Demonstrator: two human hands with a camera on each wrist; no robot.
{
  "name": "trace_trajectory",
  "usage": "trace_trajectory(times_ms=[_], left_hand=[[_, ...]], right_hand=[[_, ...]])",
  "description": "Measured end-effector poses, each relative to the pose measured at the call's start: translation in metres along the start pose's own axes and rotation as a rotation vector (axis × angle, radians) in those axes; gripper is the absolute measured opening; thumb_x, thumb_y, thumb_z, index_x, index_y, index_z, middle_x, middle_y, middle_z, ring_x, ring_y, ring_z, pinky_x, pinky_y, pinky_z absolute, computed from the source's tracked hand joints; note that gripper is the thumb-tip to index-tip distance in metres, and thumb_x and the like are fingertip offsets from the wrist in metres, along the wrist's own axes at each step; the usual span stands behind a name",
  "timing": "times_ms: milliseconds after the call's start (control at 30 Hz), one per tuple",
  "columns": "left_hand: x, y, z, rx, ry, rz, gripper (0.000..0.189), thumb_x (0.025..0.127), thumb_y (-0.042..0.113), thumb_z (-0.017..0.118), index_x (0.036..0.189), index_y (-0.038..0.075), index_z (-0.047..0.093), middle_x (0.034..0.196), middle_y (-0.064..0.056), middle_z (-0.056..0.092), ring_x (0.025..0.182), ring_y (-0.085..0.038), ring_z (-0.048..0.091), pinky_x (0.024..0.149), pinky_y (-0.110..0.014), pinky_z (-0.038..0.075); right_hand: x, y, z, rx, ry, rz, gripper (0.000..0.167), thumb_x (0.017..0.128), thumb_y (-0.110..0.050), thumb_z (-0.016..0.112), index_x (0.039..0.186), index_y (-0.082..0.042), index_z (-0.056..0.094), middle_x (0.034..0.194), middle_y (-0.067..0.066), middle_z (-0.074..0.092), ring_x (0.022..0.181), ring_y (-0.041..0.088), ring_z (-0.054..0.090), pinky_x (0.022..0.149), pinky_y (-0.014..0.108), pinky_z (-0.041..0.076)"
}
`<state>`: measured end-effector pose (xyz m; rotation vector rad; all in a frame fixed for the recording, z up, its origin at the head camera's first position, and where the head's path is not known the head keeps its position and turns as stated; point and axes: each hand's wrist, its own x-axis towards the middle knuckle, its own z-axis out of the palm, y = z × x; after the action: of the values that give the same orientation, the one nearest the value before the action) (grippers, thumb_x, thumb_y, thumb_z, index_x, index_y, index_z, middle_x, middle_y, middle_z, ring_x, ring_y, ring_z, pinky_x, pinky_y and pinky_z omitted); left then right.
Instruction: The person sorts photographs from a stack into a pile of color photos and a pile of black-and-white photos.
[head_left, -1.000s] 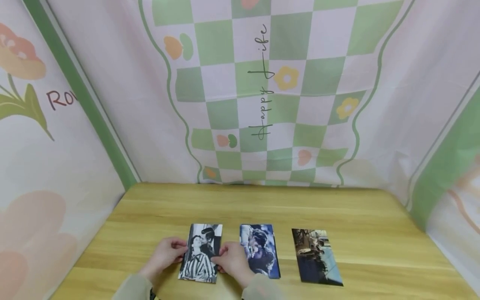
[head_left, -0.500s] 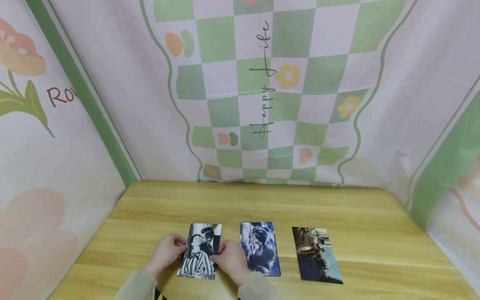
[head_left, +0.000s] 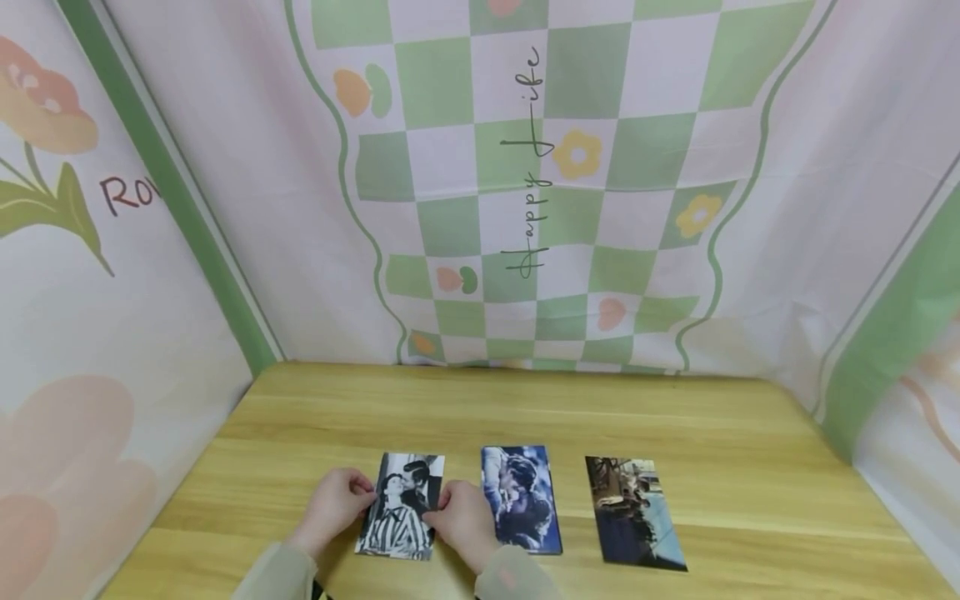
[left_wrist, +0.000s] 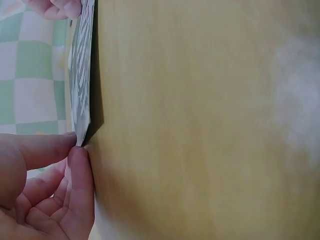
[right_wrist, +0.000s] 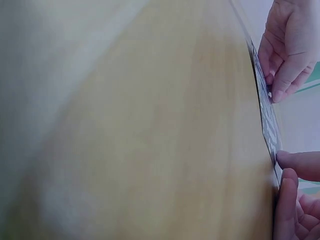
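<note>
A black-and-white photo card of two people, one in a striped shirt, lies between my hands at the left of the row. My left hand pinches its left edge between thumb and forefinger. On the opposite edge, my right hand holds the card with thumb over the top face. In the left wrist view the card stands slightly off the wood, with a shadow under it. Beside my right hand lies a blue-toned photo card, apparently on top of others.
Farther right lies a darker colour photo card, slightly turned. All rest on a wooden table. A green-and-white checkered cloth hangs behind the table, and printed fabric walls stand at its sides.
Both hands keep their hold on the black-and-white photo card, which has shifted only very slightly. The other cards lie as before; the head view has tilted a little.
</note>
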<state>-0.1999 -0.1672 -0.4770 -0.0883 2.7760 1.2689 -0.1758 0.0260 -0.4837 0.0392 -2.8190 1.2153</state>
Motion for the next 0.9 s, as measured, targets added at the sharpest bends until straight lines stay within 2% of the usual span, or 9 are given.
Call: trace_trajectory(times_ms=[300, 533, 767, 900], left_hand=[[0.001, -0.002, 0.001, -0.026, 0.013, 0.005, 0.005, 0.079, 0.0, 0.067, 0.078, -0.002, 0.062, 0.067, -0.005, 0.061, 0.056, -0.013, 0.054, 0.05, -0.025, 0.049], [0.0, -0.003, 0.0, -0.032, 0.014, 0.0, 0.005, 0.079, -0.001, 0.067, 0.078, -0.002, 0.062, 0.068, -0.006, 0.06, 0.057, -0.013, 0.055, 0.051, -0.025, 0.05], [0.001, 0.007, -0.002, -0.065, 0.039, 0.015, 0.009, 0.079, 0.003, 0.067, 0.085, -0.003, 0.064, 0.073, -0.006, 0.062, 0.061, -0.013, 0.056, 0.054, -0.025, 0.051], [0.0, 0.017, 0.002, -0.151, 0.006, 0.04, 0.012, 0.079, 0.0, 0.066, 0.089, -0.006, 0.063, 0.074, -0.007, 0.061, 0.062, -0.013, 0.058, 0.056, -0.025, 0.055]], right_hand=[[0.001, -0.001, -0.001, -0.008, -0.018, 0.016, 0.034, 0.062, -0.014, 0.082, 0.06, -0.012, 0.048, 0.056, -0.004, 0.047, 0.052, 0.012, 0.042, 0.048, 0.024, 0.035], [0.0, 0.001, 0.0, 0.03, -0.044, 0.009, 0.032, 0.063, -0.013, 0.083, 0.061, -0.011, 0.051, 0.058, -0.004, 0.049, 0.054, 0.012, 0.043, 0.049, 0.024, 0.036], [-0.002, 0.002, -0.01, 0.248, -0.126, 0.028, 0.025, 0.068, -0.003, 0.078, 0.066, -0.005, 0.053, 0.052, 0.0, 0.054, 0.039, 0.007, 0.046, 0.036, 0.021, 0.043], [-0.003, 0.001, -0.024, 0.329, -0.16, 0.027, 0.021, 0.07, -0.003, 0.076, 0.074, -0.001, 0.056, 0.055, 0.0, 0.056, 0.041, 0.007, 0.047, 0.039, 0.023, 0.044]])
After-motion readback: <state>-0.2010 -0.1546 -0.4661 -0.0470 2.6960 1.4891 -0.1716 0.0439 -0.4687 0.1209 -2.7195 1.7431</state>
